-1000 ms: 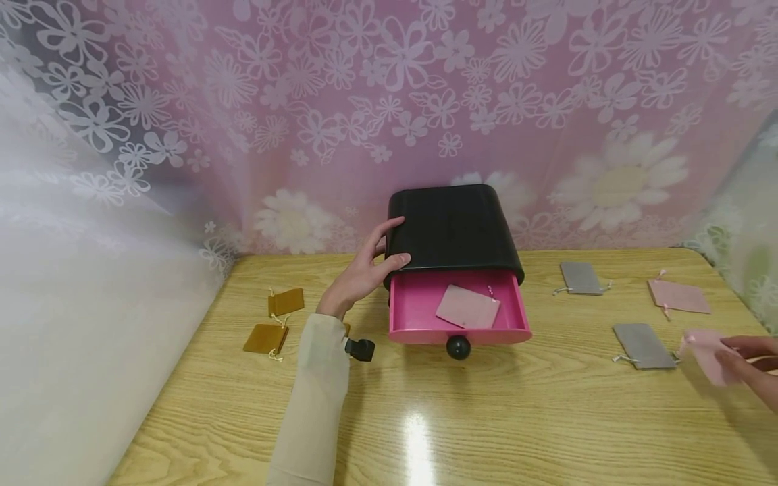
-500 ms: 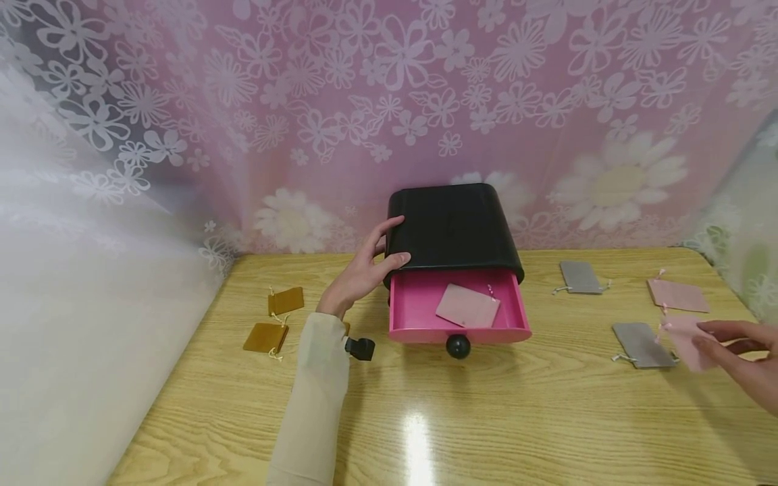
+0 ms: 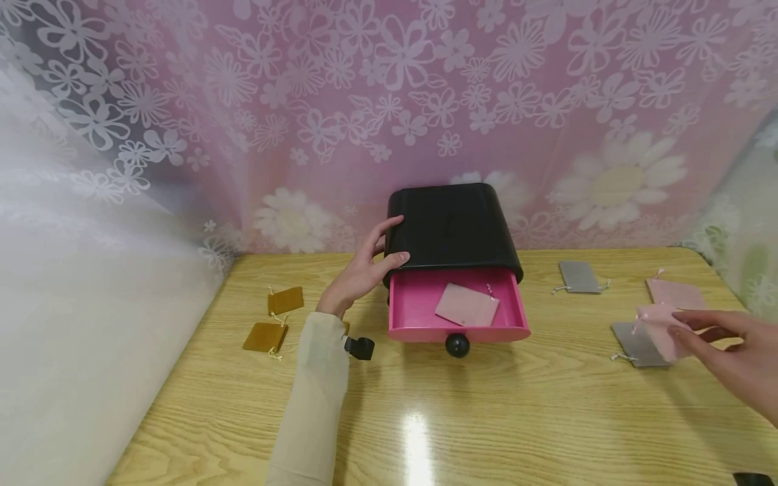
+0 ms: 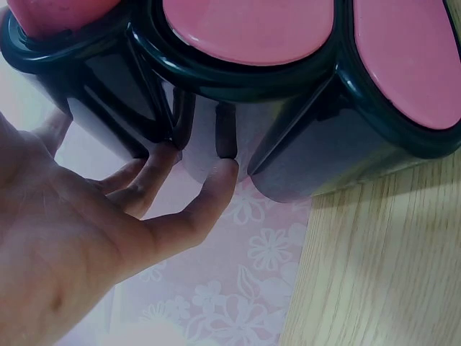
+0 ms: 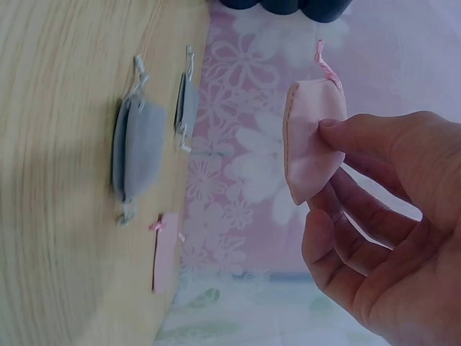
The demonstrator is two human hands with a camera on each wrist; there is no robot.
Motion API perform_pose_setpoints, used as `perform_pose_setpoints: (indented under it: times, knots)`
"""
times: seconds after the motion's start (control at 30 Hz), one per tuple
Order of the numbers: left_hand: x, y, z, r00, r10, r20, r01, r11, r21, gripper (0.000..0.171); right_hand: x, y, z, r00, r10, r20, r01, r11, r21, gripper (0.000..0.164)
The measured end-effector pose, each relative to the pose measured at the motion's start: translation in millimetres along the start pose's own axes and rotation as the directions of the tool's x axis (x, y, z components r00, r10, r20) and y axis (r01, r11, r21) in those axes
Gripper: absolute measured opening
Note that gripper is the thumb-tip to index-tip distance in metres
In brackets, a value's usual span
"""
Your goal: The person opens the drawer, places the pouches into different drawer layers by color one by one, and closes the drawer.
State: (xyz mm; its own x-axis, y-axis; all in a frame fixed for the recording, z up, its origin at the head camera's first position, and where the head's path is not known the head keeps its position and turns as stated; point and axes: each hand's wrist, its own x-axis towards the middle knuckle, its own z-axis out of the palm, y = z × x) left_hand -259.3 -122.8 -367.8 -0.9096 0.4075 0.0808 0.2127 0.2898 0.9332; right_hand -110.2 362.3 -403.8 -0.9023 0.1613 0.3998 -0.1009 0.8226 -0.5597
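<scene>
The right hand (image 3: 750, 354) pinches a pink drawstring pouch (image 3: 656, 327) right of the black drawer cabinet (image 3: 452, 226); the left hand (image 3: 355, 277), relaxed, touches its left side. Only the left wrist view shows its pushed-in drawers (image 4: 252, 29).

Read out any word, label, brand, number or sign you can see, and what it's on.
No readable text in any view.
Pink pouch in the right hand: none visible.
Black drawer unit: none visible on the sides shown.
Gray pouches and brown pouches: none visible; any fine print would be too small to read.
Curtain: flower patterns only.
</scene>
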Motion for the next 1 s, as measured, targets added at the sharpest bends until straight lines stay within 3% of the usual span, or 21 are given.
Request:
perform_pose_setpoints:
  times: [0.1,0.43,0.7,1.0]
  knots:
    - [-0.1,0.6,-0.1,1.000,0.000,-0.003,0.000,1.000,-0.001,0.064,1.0,-7.4,1.1,1.000,0.002,0.017,-0.001,0.999,-0.053,0.026]
    - [-0.2,0.9,0.1,1.000,-0.002,-0.002,0.002,1.000,0.004,0.064,2.2,-23.8,5.3,0.999,-0.026,0.027,0.027,0.999,-0.035,0.027]
    - [0.2,0.7,0.7,1.000,-0.011,0.006,0.011,1.000,-0.009,0.064,1.7,-36.0,6.1,0.994,-0.101,0.042,0.101,0.995,0.004,0.020]
    - [0.1,0.3,0.3,1.000,-0.010,-0.003,0.010,1.000,-0.002,0.064,6.3,-53.0,8.5,0.971,-0.237,-0.040,0.237,0.972,-0.007,0.017]
